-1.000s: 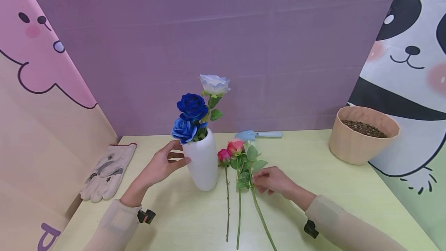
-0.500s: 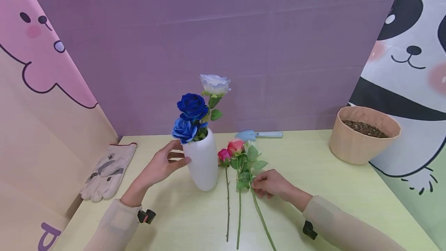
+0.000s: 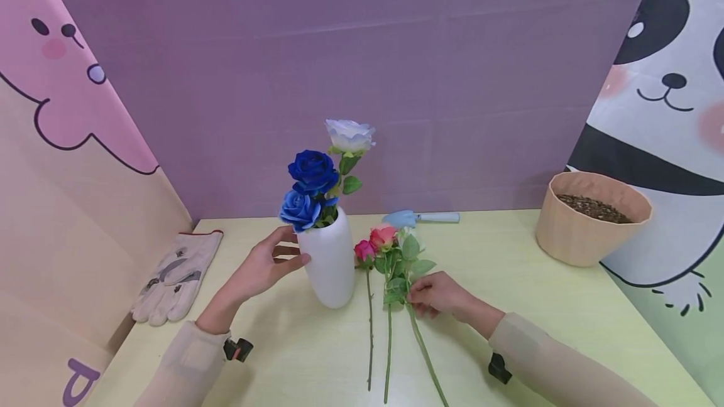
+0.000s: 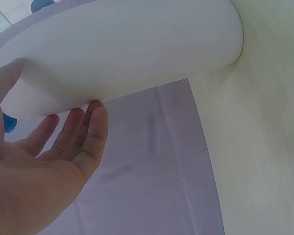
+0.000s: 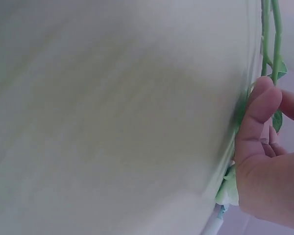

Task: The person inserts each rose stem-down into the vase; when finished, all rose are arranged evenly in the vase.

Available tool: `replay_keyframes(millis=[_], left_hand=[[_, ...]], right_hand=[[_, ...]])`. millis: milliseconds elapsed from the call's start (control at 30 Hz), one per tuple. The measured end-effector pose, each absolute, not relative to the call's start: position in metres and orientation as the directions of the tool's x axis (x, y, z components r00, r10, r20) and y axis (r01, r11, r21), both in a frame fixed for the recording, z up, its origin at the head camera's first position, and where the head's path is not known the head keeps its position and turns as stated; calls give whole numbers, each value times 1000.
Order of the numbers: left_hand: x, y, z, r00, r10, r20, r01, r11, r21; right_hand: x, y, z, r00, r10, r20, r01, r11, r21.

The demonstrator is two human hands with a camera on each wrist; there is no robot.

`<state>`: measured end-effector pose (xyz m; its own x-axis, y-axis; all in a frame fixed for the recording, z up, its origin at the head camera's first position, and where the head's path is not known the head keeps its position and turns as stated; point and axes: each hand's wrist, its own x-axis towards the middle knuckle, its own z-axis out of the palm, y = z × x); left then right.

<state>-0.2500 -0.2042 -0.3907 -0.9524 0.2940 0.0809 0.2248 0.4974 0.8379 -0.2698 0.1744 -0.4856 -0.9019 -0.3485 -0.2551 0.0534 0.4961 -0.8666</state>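
A white vase (image 3: 328, 265) stands on the table with two blue roses (image 3: 313, 172) and a white rose (image 3: 350, 136) in it. My left hand (image 3: 270, 264) holds the vase's left side, thumb in front. In the left wrist view, several fingertips (image 4: 96, 110) touch its wall. Flat on the table to the right lie a magenta rose (image 3: 364, 251), a coral-pink rose (image 3: 383, 237) and a pale greenish-white rose (image 3: 417, 244). My right hand (image 3: 440, 294) pinches the rightmost green stem (image 5: 276, 44) just below the leaves, thumb against index finger; the other fingers are curled.
Behind the loose roses lies a blue hand trowel (image 3: 421, 218). A peach pot (image 3: 582, 240) of dark soil stands at the right back. Folded work gloves (image 3: 178, 278) lie along the table's left edge. A purple backdrop (image 3: 452, 80) rises behind.
My right hand has shifted slightly left and its fingers have closed on the rightmost rose stem. The left hand and the vase have stayed put.
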Motion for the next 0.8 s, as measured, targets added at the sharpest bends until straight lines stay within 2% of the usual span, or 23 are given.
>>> replay_keyframes(millis=[333, 800], left_hand=[[-249, -203, -389, -954, 291, 78, 221, 502, 836], [-250, -204, -390, -950, 301, 83, 230, 497, 837]], right_hand=[[-271, 180, -472, -906, -342, -250, 96, 409, -907], [-276, 185, -444, -918, -345, -194, 76, 328, -942]])
